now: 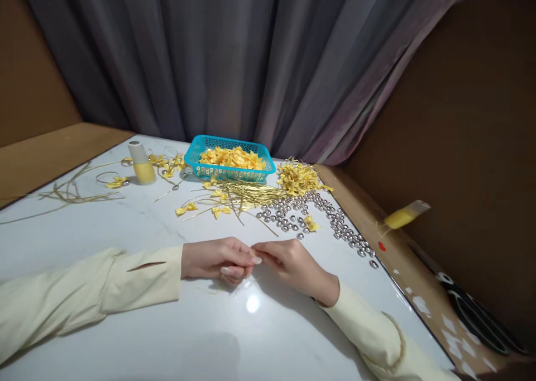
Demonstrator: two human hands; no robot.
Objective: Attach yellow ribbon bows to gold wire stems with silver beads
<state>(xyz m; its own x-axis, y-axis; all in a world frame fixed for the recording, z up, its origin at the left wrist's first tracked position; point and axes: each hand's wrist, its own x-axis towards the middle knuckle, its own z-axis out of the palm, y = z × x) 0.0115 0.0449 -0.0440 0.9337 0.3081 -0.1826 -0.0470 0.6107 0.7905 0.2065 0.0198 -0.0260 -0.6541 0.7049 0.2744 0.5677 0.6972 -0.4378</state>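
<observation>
My left hand (234, 261) and my right hand (288, 261) meet at the fingertips above the white tabletop (167, 336). Both are closed in a pinch, and whatever lies between the fingers is too small and covered to make out. Beyond them lie several yellow bows (220, 211) and a bundle of gold wires (251, 195). Many small silver rings (295, 203) are scattered to the right of the wires. Behind these, a heap of yellow bows with wire tails (298, 178) sits beside a blue basket (230, 172) holding yellow bows.
A spool of yellow thread (143, 166) stands at the back left near loose gold wires (69, 194). On the brown ledge at right are another yellow spool (406, 215), a red piece (382, 246), white scraps (421, 305) and dark-handled scissors (473, 314). A grey curtain (218, 57) hangs behind.
</observation>
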